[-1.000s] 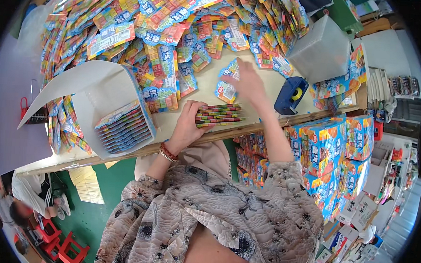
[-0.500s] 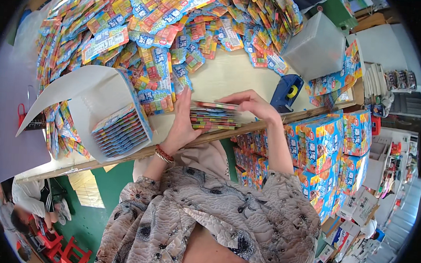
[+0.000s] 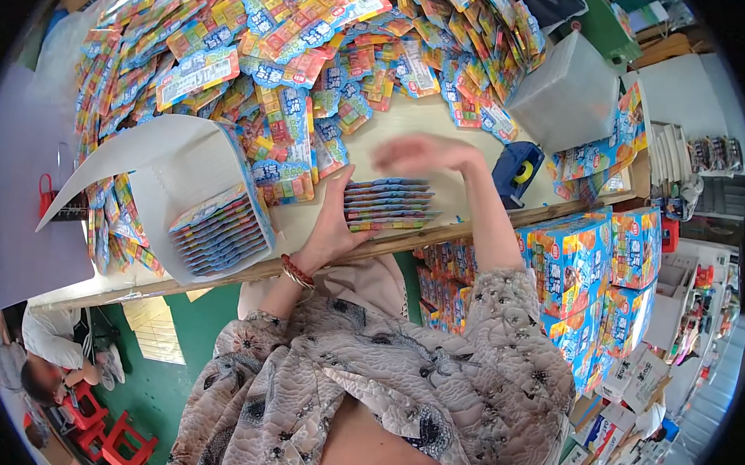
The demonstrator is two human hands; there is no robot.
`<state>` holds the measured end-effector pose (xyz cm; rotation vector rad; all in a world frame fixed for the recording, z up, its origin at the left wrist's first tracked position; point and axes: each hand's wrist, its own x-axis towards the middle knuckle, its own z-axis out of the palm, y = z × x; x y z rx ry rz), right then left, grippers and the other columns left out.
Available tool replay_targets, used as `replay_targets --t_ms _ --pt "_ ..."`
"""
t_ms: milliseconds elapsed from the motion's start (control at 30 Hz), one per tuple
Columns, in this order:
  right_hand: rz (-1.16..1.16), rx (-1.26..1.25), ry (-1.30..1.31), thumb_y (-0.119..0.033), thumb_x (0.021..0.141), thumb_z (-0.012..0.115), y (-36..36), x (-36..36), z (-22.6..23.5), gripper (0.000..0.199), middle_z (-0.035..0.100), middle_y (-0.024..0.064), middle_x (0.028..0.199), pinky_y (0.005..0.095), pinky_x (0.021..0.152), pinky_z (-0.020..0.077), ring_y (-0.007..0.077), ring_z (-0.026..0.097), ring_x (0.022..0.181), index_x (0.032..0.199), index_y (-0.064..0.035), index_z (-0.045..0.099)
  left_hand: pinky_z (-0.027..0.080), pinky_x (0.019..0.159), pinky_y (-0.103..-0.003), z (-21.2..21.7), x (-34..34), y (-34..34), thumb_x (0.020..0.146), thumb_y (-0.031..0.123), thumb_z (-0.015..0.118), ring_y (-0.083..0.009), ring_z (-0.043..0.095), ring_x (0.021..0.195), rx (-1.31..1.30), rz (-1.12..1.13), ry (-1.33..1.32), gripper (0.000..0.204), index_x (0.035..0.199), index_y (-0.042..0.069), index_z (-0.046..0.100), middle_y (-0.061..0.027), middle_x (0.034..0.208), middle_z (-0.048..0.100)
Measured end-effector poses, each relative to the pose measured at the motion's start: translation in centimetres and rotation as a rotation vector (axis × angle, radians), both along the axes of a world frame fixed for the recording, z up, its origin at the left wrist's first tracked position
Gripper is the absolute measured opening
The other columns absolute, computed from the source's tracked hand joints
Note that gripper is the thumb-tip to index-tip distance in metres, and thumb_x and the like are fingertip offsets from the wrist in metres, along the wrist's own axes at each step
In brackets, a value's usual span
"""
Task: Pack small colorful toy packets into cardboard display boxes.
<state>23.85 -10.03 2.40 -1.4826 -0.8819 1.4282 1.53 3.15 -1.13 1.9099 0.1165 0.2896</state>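
A stack of flat, colourful blister packets [image 3: 388,205] lies near the table's front edge. My left hand [image 3: 332,229] is at its left end, fingers along the far side and thumb at the near side, gripping that end. Over the table beyond the stack is my right hand [image 3: 423,153], smeared by motion, so its fingers cannot be made out. To the left, an open printed carton [image 3: 256,194] with a raised white flap lies tipped on the table, holding a row of similar packets [image 3: 219,235].
A large heap of loose packets [image 3: 289,51] covers the far side. A tape dispenser [image 3: 516,174] and a translucent plastic bin [image 3: 565,91] stand at the right. Filled printed boxes [image 3: 566,264] are stacked below the table's right edge. Red stools [image 3: 130,443] and a person are at lower left.
My right hand has come off the stack and moved up and away from it. The packets now lie more spread out in steps. My left hand stays at the stack's left end.
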Motion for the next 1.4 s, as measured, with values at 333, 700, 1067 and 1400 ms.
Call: replay_targets --t_ms 333,700,1067,1400 --pt "-0.505 -0.098 -0.065 -0.017 0.086 0.067 3.6 1.7 -2.5 0.019 0.066 0.0102 0.078 0.0250 0.053 0.0556 0.0148 0.067 0.063 0.083 0.0007 0.061 0.039 0.102 -0.038 -0.5 0.3 0.0 0.059 0.011 0.088 -0.0301 0.044 0.120 -0.030 -0.082 0.009 0.085 0.125 0.001 0.036 -0.0166 0.128 0.036" --pt "-0.024 -0.067 -0.643 -0.009 0.094 0.051 -6.1 -1.6 3.3 0.017 0.060 0.0051 0.072 0.0250 0.063 0.0491 0.0098 0.062 0.069 0.081 0.0009 0.049 0.025 0.109 -0.052 -1.1 0.4 0.5 0.062 0.023 0.087 -0.0451 0.019 0.136 0.149 -0.067 -0.102 0.080 0.125 0.012 0.040 -0.0269 0.151 0.004" --pt "-0.358 -0.042 -0.436 -0.009 0.093 0.054 -6.3 -2.8 1.3 0.013 0.064 0.0032 0.075 0.0232 0.066 0.0509 0.0091 0.062 0.072 0.091 0.0028 0.058 0.025 0.109 -0.052 -0.7 -0.1 0.0 0.061 0.022 0.087 -0.0448 0.017 0.137 0.217 -0.012 -0.111 0.077 0.125 0.014 0.043 -0.0265 0.151 0.005" --pt "-0.427 0.083 -0.979 -0.017 0.075 0.073 -6.3 -2.3 1.4 0.038 0.063 0.0107 0.097 0.0323 0.077 0.0484 0.0217 0.060 0.089 0.109 -0.0037 0.063 0.038 0.101 -0.041 -1.5 -0.4 0.2 0.057 0.016 0.087 -0.0343 0.045 0.113 0.043 -0.060 -0.075 0.087 0.128 0.004 0.039 -0.0177 0.120 0.043"
